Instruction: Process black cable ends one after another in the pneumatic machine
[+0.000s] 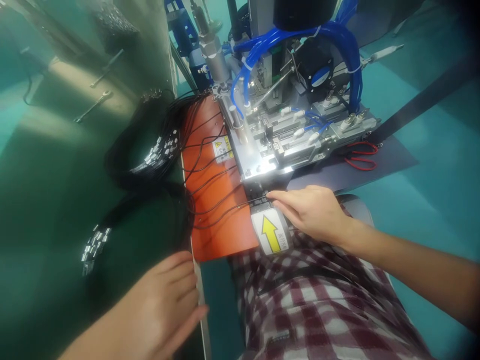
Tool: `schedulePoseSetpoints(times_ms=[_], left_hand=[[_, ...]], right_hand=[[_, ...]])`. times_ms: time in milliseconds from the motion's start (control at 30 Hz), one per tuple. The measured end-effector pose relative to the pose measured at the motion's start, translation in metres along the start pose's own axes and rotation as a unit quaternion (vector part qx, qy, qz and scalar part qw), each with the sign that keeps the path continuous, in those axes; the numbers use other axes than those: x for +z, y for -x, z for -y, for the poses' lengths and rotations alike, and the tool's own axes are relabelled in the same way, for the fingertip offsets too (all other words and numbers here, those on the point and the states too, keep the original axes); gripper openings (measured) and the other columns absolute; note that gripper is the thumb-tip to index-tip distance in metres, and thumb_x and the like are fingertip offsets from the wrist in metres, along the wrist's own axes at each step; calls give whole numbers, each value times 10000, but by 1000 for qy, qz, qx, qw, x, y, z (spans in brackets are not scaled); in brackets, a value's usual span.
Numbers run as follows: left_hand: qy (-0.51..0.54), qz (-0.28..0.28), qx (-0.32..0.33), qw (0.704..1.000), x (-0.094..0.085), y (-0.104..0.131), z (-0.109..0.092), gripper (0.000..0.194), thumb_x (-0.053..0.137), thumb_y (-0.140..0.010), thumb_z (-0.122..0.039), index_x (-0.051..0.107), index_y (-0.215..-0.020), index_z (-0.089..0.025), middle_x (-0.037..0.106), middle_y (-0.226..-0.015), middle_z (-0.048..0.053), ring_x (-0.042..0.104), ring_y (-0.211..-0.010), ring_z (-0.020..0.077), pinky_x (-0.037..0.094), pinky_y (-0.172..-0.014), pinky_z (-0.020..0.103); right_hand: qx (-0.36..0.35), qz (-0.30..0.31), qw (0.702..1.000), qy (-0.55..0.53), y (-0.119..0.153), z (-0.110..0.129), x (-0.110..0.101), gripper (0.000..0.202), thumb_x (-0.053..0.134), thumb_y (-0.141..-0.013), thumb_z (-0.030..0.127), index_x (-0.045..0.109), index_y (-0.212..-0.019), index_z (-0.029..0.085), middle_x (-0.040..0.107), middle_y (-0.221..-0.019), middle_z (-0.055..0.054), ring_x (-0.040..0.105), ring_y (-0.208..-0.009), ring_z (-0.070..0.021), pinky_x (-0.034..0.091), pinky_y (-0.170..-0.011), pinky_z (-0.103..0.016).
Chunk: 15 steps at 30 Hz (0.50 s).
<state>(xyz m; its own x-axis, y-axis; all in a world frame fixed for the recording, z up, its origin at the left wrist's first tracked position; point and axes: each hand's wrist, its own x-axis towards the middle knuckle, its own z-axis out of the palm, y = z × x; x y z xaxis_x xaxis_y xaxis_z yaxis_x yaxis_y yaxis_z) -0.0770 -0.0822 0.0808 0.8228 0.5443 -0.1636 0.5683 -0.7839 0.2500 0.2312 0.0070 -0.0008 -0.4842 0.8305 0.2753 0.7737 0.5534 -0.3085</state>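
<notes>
My right hand [313, 212] is at the front of the machine [258, 145], thumb and index finger pinched on the end of a thin black cable [225, 216]. Its fingertips are over a dark slotted track [258, 198], just above a white label with a yellow arrow [270, 231]. Several similar cables run across the orange sheet [221, 240] towards the machine. Near the table's edge, my left hand [165, 295] hangs with fingers half curled and thumb apart, and no object shows in it. Left of the sheet lies a bundle of black cables [127, 150] with shiny metal ends.
On the green table [142, 235] lie more metal cable ends [95, 247] and a wrench [93, 106]. Blue air hoses [262, 40] arch over the machine. Red-handled scissors [362, 156] rest at the right. A warning label [223, 149] is on the orange sheet.
</notes>
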Motion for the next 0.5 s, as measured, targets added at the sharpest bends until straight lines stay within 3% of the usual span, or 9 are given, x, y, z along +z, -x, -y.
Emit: schedulePoseSetpoints(times_ms=[100, 233, 300, 333, 433, 500], left_hand=[[-3, 8, -49, 999, -12, 6, -4, 224, 525, -843, -139, 547, -641, -234, 511, -583, -23, 495, -577, 154, 456, -962, 423], [169, 25, -110, 979, 4, 1, -9, 206, 481, -876, -122, 596, -751, -240, 599, -705, -16, 580, -684, 135, 481, -938, 350], [203, -37, -147, 967, 12, -10, -7, 166, 488, -893, -116, 605, -884, -234, 630, -812, 13, 601, -790, 143, 512, -812, 288], [186, -93, -159, 965, 16, -18, -5, 166, 503, -893, -114, 598, -970, -226, 637, -878, 33, 603, -839, 152, 511, -768, 276], [14, -227, -200, 953, 24, -47, 5, 213, 587, -862, -161, 563, -1070, -197, 626, -1005, 83, 581, -949, 215, 478, -836, 372], [-56, -243, -239, 939, 31, -65, 13, 198, 586, -864, -203, 551, -1058, -182, 631, -998, 94, 587, -921, 233, 478, -807, 392]], right_hand=[[2, -2, 1000, -1, -1, 0, 0, 298, 450, -963, 329, 709, -1081, 243, 764, -760, -1, 635, -603, -141, 317, -594, -290], [1, -4, 1000, -9, -1, 0, 0, 296, 450, -962, 322, 712, -1076, 243, 766, -763, 3, 645, -611, -146, 325, -595, -291], [3, -2, 1000, -10, 0, 0, 0, 292, 455, -960, 323, 708, -1084, 246, 769, -778, 6, 652, -620, -150, 330, -599, -292], [4, -1, 1000, -10, 0, 0, 0, 290, 458, -959, 323, 706, -1088, 247, 771, -785, 7, 653, -620, -150, 333, -600, -292], [7, 0, 1000, -12, 0, 0, 0, 282, 468, -955, 312, 706, -1089, 242, 775, -802, 3, 656, -621, -146, 337, -600, -288], [5, -2, 1000, -11, 0, 0, 0, 275, 475, -951, 304, 708, -1084, 239, 777, -811, 4, 661, -626, -143, 339, -598, -288]])
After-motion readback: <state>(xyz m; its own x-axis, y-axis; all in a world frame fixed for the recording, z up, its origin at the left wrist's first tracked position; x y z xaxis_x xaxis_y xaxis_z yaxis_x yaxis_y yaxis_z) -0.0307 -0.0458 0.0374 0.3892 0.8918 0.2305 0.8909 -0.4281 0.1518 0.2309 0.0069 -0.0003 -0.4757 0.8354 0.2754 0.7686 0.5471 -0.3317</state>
